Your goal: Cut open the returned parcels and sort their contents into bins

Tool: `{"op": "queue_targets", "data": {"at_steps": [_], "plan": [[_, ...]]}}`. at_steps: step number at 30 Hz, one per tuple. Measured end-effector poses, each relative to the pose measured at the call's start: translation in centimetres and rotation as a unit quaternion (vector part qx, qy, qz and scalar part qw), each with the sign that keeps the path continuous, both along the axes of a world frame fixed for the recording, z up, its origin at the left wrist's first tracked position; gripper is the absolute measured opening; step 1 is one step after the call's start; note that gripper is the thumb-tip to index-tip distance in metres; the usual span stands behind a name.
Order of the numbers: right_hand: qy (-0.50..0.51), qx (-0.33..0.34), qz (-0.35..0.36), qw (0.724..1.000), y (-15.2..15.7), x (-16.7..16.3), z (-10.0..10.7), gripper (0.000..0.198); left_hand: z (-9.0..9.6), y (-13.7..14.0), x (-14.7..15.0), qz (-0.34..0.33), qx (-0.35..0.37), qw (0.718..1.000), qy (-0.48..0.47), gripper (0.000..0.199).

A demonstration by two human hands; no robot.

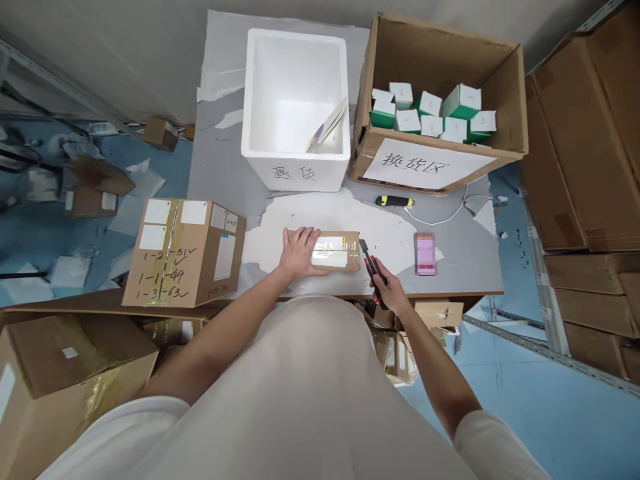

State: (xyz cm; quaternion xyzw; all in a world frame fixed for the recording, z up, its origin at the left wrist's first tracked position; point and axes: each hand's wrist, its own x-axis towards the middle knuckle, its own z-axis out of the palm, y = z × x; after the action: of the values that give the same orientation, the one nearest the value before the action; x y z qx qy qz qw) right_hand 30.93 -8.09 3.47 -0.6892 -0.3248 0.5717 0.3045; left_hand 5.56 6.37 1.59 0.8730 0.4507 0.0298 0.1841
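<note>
A small taped cardboard box [353,253] with white labels lies flat on the table. My left hand [299,255] grips its left end, fingers over the far side and thumb along the near edge. In my right hand [390,288] is a black and red box cutter [371,264]; the fingers are wrapped round its handle. The cutter's tip points up at the box's right end, and I cannot tell whether it touches. A yellow and black utility knife [394,201] lies farther back on the table, and a pink-screened phone [425,254] rests to the right.
At the back stand a white foam box [295,175] with a thin booklet inside and an open carton [435,175] holding several green-white packs. A large carton [175,257] with handwriting sits on the left. Cartons are stacked on the right-hand shelf [545,300].
</note>
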Motion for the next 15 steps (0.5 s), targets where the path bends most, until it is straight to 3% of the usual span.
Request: {"op": "queue_targets", "data": {"at_steps": [7, 9, 11, 15], "plan": [[-0.028, -0.026, 0.165, 0.986, -0.5, 2.0, -0.4, 0.062, 0.1, 0.3, 0.3, 0.007, -0.003, 1.0, 0.001, 0.109], [-0.037, -0.03, 0.174, 0.984, -1.3, 2.2, -0.3, 0.061, 0.0, 0.3, 0.2, 0.011, -0.004, 1.0, -0.001, 0.109], [-0.047, -0.033, 0.129, 0.99, -2.4, 2.7, -0.1, 0.061, -0.1, 0.3, 0.1, 0.014, -0.006, 1.0, -0.003, 0.109], [-0.066, -0.01, -0.04, 0.997, -4.0, 3.9, 0.5, 0.064, 0.0, 0.0, 0.3, 0.028, -0.01, 1.0, -0.008, 0.108]]}}
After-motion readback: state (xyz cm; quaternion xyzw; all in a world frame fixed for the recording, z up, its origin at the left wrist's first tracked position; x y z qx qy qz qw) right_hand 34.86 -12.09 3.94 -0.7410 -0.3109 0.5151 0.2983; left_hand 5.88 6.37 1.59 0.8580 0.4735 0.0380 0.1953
